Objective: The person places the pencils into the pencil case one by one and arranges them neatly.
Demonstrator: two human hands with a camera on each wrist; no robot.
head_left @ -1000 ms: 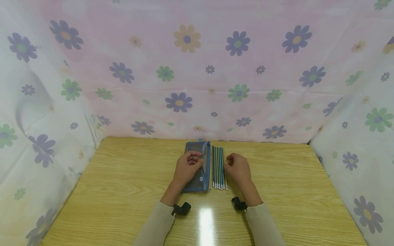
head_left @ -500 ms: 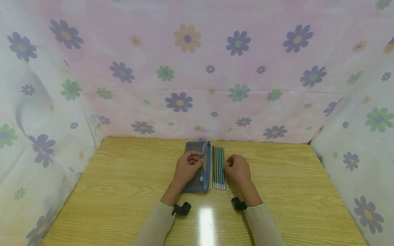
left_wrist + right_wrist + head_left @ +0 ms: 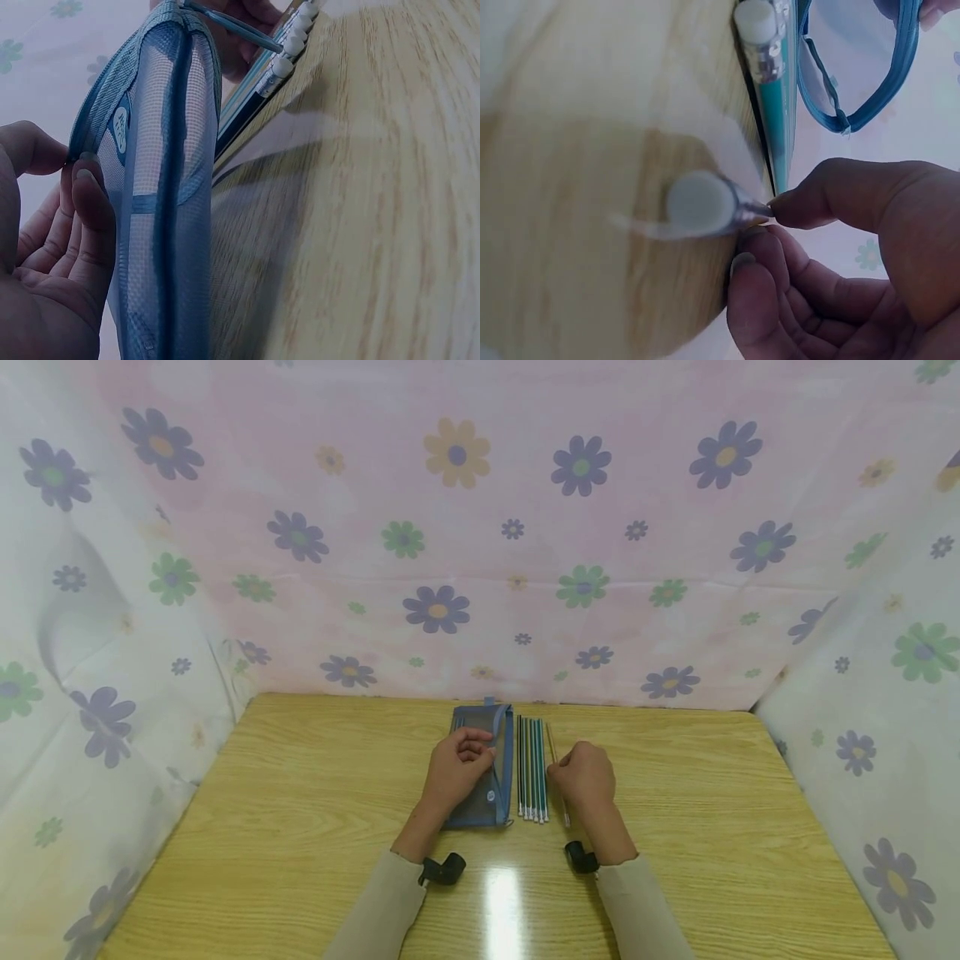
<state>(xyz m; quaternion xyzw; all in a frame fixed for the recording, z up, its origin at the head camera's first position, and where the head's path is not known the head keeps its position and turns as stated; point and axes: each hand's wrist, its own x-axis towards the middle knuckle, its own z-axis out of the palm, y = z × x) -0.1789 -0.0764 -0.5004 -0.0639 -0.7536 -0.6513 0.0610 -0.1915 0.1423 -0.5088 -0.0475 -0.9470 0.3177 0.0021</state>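
My left hand (image 3: pixel 456 768) lies over a blue-grey mesh pencil pouch (image 3: pixel 474 810) and pinches the edge of its zippered opening (image 3: pixel 94 127) between thumb and fingers. The pouch's mouth is held apart in the right wrist view. Beside it, several pencils (image 3: pixel 532 772) in dark, green and gold tones lie in a row, white erasers towards the person. To the right of that row, my right hand (image 3: pixel 587 777) pinches a single gold-coloured pencil (image 3: pixel 552 743) around its middle, slightly slanted. Its white eraser (image 3: pixel 701 202) looms close in the right wrist view.
The wood-grain table (image 3: pixel 322 793) extends on both sides. A flowered cloth (image 3: pixel 480 552) hangs behind it and along both sides. Small black cameras (image 3: pixel 444 869) sit at the wrists. A zipper pull (image 3: pixel 232 26) hangs at the pouch's end.
My right hand has drawn the rightmost pencil away from the row, to the right and slightly towards the person, tilting it. My left hand and the pouch have stayed in place.
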